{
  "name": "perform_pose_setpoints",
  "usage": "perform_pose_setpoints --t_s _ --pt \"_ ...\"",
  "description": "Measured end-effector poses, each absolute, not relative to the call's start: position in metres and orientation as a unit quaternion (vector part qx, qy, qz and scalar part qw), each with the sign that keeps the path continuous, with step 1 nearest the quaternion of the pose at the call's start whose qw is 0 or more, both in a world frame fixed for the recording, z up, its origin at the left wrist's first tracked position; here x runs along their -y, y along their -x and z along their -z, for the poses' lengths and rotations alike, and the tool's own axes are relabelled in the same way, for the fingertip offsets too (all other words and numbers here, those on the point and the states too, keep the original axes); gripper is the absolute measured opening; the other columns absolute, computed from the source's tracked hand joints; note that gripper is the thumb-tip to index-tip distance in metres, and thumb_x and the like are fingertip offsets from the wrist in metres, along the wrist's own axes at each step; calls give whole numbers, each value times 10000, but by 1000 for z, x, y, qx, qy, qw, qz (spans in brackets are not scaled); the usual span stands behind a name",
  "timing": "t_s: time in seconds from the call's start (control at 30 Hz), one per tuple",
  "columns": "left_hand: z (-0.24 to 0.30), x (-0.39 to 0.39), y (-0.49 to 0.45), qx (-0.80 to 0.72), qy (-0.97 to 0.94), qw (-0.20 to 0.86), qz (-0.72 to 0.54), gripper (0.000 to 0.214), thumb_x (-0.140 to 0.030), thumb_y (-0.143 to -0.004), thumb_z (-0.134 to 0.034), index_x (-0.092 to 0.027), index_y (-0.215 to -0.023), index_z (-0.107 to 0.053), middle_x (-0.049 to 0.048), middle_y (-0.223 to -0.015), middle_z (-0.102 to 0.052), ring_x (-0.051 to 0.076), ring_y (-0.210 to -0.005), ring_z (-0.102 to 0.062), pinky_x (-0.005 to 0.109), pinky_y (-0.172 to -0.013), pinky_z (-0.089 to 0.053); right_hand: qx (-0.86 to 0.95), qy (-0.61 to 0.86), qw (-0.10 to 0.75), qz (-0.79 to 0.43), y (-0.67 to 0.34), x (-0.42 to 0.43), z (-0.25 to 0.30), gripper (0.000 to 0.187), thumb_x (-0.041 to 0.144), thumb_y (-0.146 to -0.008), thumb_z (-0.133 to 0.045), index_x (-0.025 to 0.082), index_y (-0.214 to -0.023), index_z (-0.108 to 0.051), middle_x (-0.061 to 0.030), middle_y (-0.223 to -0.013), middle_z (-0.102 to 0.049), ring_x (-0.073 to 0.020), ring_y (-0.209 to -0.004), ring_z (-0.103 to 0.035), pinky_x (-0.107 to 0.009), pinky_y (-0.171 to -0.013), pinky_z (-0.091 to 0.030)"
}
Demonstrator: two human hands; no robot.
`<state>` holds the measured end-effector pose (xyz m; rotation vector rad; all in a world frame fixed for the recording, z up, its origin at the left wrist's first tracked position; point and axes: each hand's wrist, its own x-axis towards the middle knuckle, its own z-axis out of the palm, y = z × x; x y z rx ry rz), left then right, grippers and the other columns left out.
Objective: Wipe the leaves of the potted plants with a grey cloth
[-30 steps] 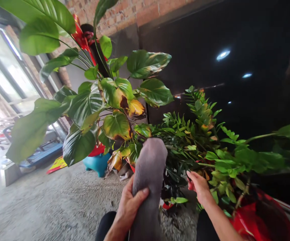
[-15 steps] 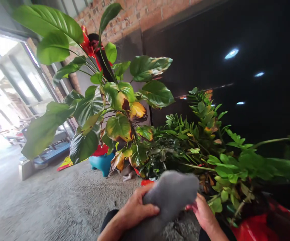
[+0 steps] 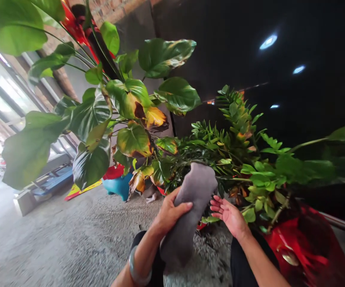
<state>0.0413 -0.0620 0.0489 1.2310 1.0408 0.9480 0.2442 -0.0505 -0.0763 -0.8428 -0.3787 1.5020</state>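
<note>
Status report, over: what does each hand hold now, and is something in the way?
Left hand gripping soft grey cloth. Right hand open, empty. Glossy green leafy plant close ahead of right hand, not blocking.

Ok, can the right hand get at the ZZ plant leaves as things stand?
Probably yes: the open right hand is right beside the ZZ plant leaves, and nothing seems between them.

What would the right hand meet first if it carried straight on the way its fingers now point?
Most likely the grey cloth held in the left hand, since the open right hand points toward it, though depth is hard to judge from this view.
</note>
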Motion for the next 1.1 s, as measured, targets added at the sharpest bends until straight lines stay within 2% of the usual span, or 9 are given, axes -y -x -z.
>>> perform_pose_setpoints --t_s 0.1,0.3,0.47,0.57,0.7,0.8,0.9,0.97,1.1 --pt "-69 56 -36 -439 -518 574 -458 652 -400 -564 -829 -170 -1150 -662 15 -791 -707 138 -590 -592 237 -569 -482 173 351 639 -663 -249 47 84 370 150 -496 -618 231 -828 -762 -72 -839 -783 -257 -777 -708 -390 -670 -546" --pt "-77 57 -41 -401 -517 614 -442 590 -369 -553 -843 -164 -1084 -690 6 -764 -699 129 -581 -581 229 -556 -478 183 337 643 -662 -259 48 91 392 159 -491 -625 257 -845 -762 -74 -891 -787 -273 -819 -701 -440 -735 -532" --pt "-93 51 -44 -351 -559 585 -471 564 -356 -581 -822 -187 -1103 -694 13 -845 -710 148 -663 -607 244 -631 -496 192 334 648 -657 -267 51 90 88 175 -515 -668 243 -565 -646 -70 -876 -786 -272 -826 -702 -444 -763 -527" --pt "-74 46 -44 -377 -563 579 -454 560 -348 -568 -819 -183 -1088 -695 -1 -810 -701 149 -667 -603 247 -634 -493 188 336 653 -652 -268 53 89 159 183 -505 -689 229 -469 -541 -70 -877 -784 -269 -819 -703 -432 -750 -530" --pt "-53 48 -43 -415 -568 582 -408 535 -355 -549 -816 -154 -1034 -714 1 -773 -696 158 -667 -598 246 -611 -478 183 344 655 -648 -268 55 88 176 181 -475 -704 219 -479 -532 -73 -914 -779 -273 -813 -701 -414 -707 -530" --pt "-71 49 -41 -392 -577 574 -428 602 -361 -582 -808 -184 -1144 -685 7 -832 -708 171 -699 -617 257 -640 -488 184 351 654 -644 -268 54 88 182 207 -473 -716 225 -487 -535 -49 -723 -744 -272 -786 -697 -413 -711 -526" --pt "-91 47 -40 -373 -579 562 -459 620 -355 -598 -806 -206 -1184 -665 8 -864 -710 168 -706 -626 258 -653 -496 187 355 658 -637 -267 53 90 198 230 -483 -730 236 -489 -533 24 -452 -549 -274 -771 -694 -418 -759 -515" --pt "-91 46 -41 -381 -578 562 -452 610 -346 -589 -804 -198 -1165 -672 4 -843 -708 163 -689 -620 253 -635 -494 188 356 664 -630 -267 52 92 215 235 -480 -741 236 -485 -525 47 -412 -465 -274 -791 -694 -411 -792 -502" --pt "-77 46 -41 -405 -588 559 -421 569 -326 -570 -804 -166 -1106 -700 10 -829 -709 161 -688 -614 241 -613 -483 185 361 675 -616 -265 52 92 244 248 -475 -758 234 -484 -514 51 -413 -436 -269 -820 -690 -384 -795 -481"
